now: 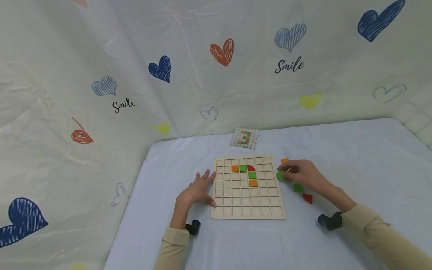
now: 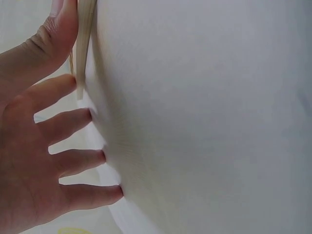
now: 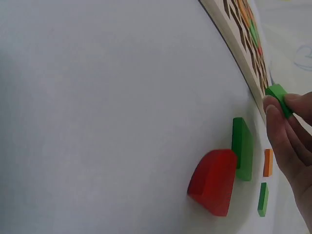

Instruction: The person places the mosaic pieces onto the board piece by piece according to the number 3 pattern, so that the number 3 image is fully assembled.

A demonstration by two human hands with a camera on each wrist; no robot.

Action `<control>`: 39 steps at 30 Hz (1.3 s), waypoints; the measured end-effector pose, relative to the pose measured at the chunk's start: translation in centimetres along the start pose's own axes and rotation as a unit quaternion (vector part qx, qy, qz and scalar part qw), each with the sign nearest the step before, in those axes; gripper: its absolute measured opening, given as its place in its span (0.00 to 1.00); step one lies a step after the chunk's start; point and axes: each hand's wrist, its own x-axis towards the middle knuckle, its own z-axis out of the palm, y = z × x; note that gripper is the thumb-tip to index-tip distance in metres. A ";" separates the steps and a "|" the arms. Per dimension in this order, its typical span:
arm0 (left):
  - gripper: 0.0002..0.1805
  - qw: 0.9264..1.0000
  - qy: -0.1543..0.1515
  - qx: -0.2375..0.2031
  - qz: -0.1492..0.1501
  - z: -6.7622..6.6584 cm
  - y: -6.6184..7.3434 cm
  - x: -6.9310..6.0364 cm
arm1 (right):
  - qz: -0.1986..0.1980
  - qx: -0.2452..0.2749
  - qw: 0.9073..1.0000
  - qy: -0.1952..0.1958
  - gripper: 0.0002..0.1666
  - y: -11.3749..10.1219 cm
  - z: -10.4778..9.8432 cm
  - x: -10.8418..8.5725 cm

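Observation:
A square wooden grid board [image 1: 236, 212] lies on the white cloth. Orange, green and red pieces sit in several of its upper cells, among them a red quarter-round piece [image 1: 251, 168]. Along the board's left edge my left hand [image 1: 195, 190] rests with fingers spread; its thumb and index finger touch the rim in the left wrist view. Just off the right edge, my right hand [image 1: 305, 174] pinches a green block [image 3: 279, 96] between thumb and fingers. Near that hand lie another green block [image 1: 297, 188], a red quarter-round block [image 1: 307, 198] and an orange block [image 1: 284, 160].
A small pattern card [image 1: 244, 138] with a coloured grid lies behind the board. One more green block [image 3: 263, 200] shows in the right wrist view. Beyond the table hangs a pale curtain [image 1: 189, 90] printed with hearts. Dark devices are on both wrists.

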 end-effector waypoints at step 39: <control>0.63 1.000 -0.008 -0.008 0.013 -0.2 -0.2 -0.1 | -0.088 0.023 0.994 -0.066 0.16 -4.9 6.3 3.6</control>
